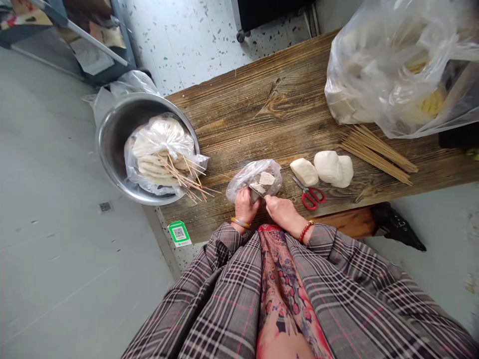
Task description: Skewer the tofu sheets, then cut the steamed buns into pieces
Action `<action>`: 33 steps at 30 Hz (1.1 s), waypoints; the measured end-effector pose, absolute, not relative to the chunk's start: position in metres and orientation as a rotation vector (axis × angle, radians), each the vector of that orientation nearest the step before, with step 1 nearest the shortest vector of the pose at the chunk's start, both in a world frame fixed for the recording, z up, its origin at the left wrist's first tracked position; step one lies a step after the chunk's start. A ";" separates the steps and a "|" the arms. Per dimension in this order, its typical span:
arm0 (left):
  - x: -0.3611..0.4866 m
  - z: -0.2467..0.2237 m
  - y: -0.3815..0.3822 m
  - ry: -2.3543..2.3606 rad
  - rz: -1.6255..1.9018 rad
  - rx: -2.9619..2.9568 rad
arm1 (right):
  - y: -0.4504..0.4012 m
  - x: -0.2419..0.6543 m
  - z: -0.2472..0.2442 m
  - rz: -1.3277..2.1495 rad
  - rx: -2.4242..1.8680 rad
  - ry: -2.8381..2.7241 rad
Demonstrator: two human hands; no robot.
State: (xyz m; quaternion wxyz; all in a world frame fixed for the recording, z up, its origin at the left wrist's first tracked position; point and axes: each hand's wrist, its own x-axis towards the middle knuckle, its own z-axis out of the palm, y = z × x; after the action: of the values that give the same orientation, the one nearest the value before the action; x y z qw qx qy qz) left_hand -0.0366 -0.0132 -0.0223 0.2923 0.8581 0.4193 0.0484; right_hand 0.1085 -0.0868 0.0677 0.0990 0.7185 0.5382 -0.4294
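My left hand (pixel 245 205), a bangle at its wrist, is closed on a pale, flat piece (pixel 257 187) at the near edge of a clear plastic bag (pixel 239 180). Another off-white chunk (pixel 267 178) lies on the bag. My right hand (pixel 285 211) pinches a thin skewer (pixel 261 195) that points at the held piece; most of the stick is hidden by the fingers. To the right of this hand lie red-handled scissors (pixel 313 197). Behind them sit white, rounded blocks (pixel 328 167), which look like dough or buns.
On the left a steel bowl (pixel 107 159) holds a bag of skewered pale slices (pixel 153 167). Loose bamboo skewers (pixel 377 152) lie at the right, before a large filled plastic bag (pixel 389 65). A green QR card (pixel 179 233) is by the wooden table's (pixel 239 114) near left corner.
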 end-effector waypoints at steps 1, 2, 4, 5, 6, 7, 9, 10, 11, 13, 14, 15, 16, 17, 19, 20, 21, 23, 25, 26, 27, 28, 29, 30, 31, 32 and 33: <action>-0.037 -0.023 -0.013 1.124 0.135 2.290 | -0.086 0.107 0.065 -1.265 2.126 1.599; -0.037 -0.024 -0.013 1.130 0.141 2.294 | -0.085 0.105 0.063 -1.259 2.127 1.607; -0.038 -0.026 -0.013 1.145 0.152 2.301 | -0.082 0.103 0.059 -1.246 2.134 1.624; -0.038 -0.026 -0.013 1.155 0.157 2.304 | -0.081 0.102 0.057 -1.239 2.138 1.633; -0.039 -0.027 -0.012 1.163 0.160 2.308 | -0.081 0.102 0.056 -1.233 2.141 1.642; -0.039 -0.028 -0.012 1.167 0.162 2.311 | -0.081 0.102 0.055 -1.228 2.144 1.652; -0.039 -0.028 -0.011 1.164 0.159 2.315 | -0.084 0.104 0.055 -1.219 2.149 1.669; -0.039 -0.028 -0.011 1.165 0.155 2.316 | -0.087 0.106 0.055 -1.216 2.151 1.676; -0.039 -0.027 -0.011 1.167 0.149 2.316 | -0.090 0.107 0.055 -1.215 2.152 1.684; -0.039 -0.026 -0.012 1.175 0.140 2.316 | -0.097 0.111 0.056 -1.217 2.151 1.694; -0.039 -0.026 -0.012 1.178 0.140 2.316 | -0.101 0.112 0.056 -1.219 2.149 1.696; -0.039 -0.026 -0.013 1.180 0.144 2.317 | -0.104 0.113 0.055 -1.222 2.148 1.697; -0.039 -0.026 -0.014 1.181 0.151 2.317 | -0.106 0.114 0.055 -1.225 2.147 1.698; -0.039 -0.026 -0.014 1.183 0.160 2.317 | -0.107 0.113 0.054 -1.226 2.147 1.697; -0.040 -0.028 -0.015 1.195 0.181 2.315 | -0.106 0.111 0.051 -1.227 2.148 1.699; -0.041 -0.029 -0.015 1.200 0.190 2.314 | -0.104 0.110 0.049 -1.227 2.150 1.700; -0.041 -0.030 -0.016 1.202 0.197 2.314 | -0.102 0.108 0.048 -1.228 2.153 1.700; -0.043 -0.031 -0.016 1.193 0.209 2.317 | -0.099 0.104 0.045 -1.226 2.165 1.699; -0.046 -0.031 -0.018 1.162 0.215 2.323 | -0.098 0.103 0.043 -1.222 2.186 1.696; -0.047 -0.030 -0.019 1.141 0.219 2.325 | -0.099 0.104 0.042 -1.222 2.197 1.696; -0.049 -0.029 -0.020 1.120 0.227 2.326 | -0.100 0.106 0.042 -1.223 2.209 1.701; -0.051 -0.028 -0.021 1.103 0.242 2.323 | -0.101 0.109 0.042 -1.228 2.219 1.710; -0.053 -0.026 -0.023 1.091 0.262 2.318 | -0.103 0.113 0.042 -1.235 2.229 1.723; -0.054 -0.025 -0.024 1.080 0.283 2.312 | -0.104 0.117 0.043 -1.242 2.241 1.738; -0.056 -0.023 -0.025 1.068 0.302 2.304 | -0.106 0.122 0.044 -1.246 2.255 1.751; -0.057 -0.022 -0.026 1.058 0.319 2.297 | -0.108 0.126 0.045 -1.246 2.272 1.761; -0.058 -0.021 -0.027 1.047 0.331 2.291 | -0.110 0.131 0.047 -1.241 2.293 1.766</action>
State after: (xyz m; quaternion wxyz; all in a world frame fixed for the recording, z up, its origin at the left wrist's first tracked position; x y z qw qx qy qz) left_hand -0.0578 -0.0267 -0.0213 0.2960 0.8614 0.3935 0.1244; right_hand 0.1309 -0.1102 0.0469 -0.0039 0.7281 0.5608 -0.3942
